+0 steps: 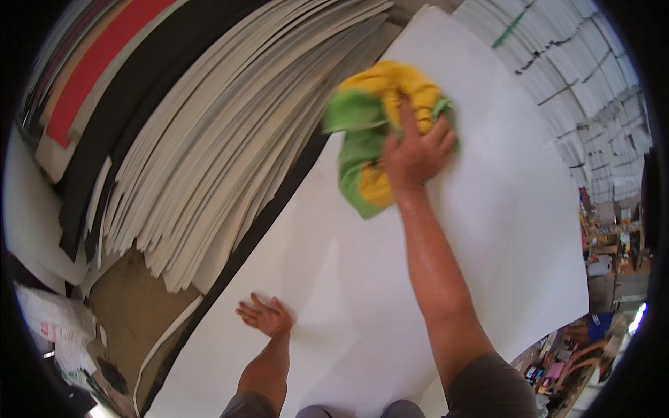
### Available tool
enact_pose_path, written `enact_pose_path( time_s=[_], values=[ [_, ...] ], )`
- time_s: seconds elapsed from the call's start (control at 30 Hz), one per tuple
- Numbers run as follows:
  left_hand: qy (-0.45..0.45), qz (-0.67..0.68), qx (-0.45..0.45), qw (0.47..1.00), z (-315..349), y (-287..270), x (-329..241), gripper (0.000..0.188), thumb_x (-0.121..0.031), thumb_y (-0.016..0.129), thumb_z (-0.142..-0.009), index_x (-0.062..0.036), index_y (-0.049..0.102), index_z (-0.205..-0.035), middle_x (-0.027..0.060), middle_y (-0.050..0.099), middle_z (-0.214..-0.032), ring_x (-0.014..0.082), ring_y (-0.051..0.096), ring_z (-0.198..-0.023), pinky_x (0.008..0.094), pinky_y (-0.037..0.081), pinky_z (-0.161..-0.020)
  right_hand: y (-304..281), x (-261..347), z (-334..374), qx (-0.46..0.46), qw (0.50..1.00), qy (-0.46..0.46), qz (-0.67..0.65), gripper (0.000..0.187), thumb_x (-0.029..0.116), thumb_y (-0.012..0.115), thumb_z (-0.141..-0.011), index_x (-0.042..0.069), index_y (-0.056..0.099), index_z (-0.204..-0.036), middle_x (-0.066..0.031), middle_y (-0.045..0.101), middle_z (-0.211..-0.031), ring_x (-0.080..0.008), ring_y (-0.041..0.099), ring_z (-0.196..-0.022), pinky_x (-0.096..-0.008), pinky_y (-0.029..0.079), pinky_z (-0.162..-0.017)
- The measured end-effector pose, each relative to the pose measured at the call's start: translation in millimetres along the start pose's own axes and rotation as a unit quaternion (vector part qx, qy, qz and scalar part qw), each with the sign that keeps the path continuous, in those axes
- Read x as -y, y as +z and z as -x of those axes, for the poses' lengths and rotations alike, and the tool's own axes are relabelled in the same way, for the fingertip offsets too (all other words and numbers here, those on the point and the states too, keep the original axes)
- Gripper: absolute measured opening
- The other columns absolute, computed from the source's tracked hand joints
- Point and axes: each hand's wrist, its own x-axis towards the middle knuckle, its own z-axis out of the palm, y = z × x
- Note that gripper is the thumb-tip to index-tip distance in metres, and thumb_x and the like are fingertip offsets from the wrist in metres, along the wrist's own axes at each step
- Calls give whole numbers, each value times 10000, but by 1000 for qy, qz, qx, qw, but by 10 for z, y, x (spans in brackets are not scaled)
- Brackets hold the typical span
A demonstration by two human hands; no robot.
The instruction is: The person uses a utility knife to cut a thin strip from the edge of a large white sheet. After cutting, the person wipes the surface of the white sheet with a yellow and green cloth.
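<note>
A large white sheet (313, 279) lies before me, with a dark edge along its left side. Near its far end, my right hand (419, 150) grips a bunched yellow and green cloth (362, 139) and presses it against the sheet. The cloth is slightly blurred, and one green corner flops out to the left. My left hand (265, 315) rests flat on the sheet near the left edge, its fingers spread, holding nothing.
Many thin pale sheets (230, 132) stand packed on the left, beside black (118, 118) and red sheets (94, 73). Stacked white material (564, 76) fills the far right. A white sack (59, 317) lies at lower left; assorted clutter (564, 362) sits at lower right.
</note>
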Motion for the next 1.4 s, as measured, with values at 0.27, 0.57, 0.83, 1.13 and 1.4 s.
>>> enact_pose_path(
  time_s=[0.27,0.57,0.83,1.13,1.4],
  values=[
    [27,19,-6,999,89,90,-119,763,-621,366,-1022,-147,261,-1610,294,108,-1673,495,3,-1560,630,66,-1226,896,1207,2427,362,878,-127,-285,341,436,699,-914,187,726,-1145,-141,678,-1063,-314,683,-1003,-484,554,-804],
    [24,18,-44,999,24,120,19,766,-659,304,-1032,-161,269,-1614,287,112,-1674,494,29,-1556,626,77,-1226,-711,-622,2688,20,934,42,-353,396,146,660,-930,-5,658,-1297,-188,715,-1214,-402,659,-1164,-514,415,-1113],
    [22,-5,-34,999,61,165,-88,766,-656,302,-1038,-173,211,-1625,276,107,-1669,485,30,-1555,615,96,-1232,-334,-2067,3108,-41,877,478,4,620,418,676,-990,-18,534,-1408,-252,522,-1356,-434,486,-1285,-545,393,-1081],
    [37,7,-49,998,85,175,-81,774,-674,306,-1033,-170,232,-1614,288,117,-1665,492,69,-1549,618,107,-1216,909,1286,2530,206,940,43,-270,260,229,736,-816,166,729,-1068,-141,617,-1143,-365,599,-1037,-511,493,-821],
    [26,25,-73,997,-83,165,50,761,-668,317,-1036,-181,238,-1616,282,141,-1663,502,78,-1545,616,120,-1218,-554,-249,3355,169,912,110,-357,569,201,799,-695,152,746,-1260,-166,732,-1152,-381,659,-1078,-501,470,-1018]
  ],
)
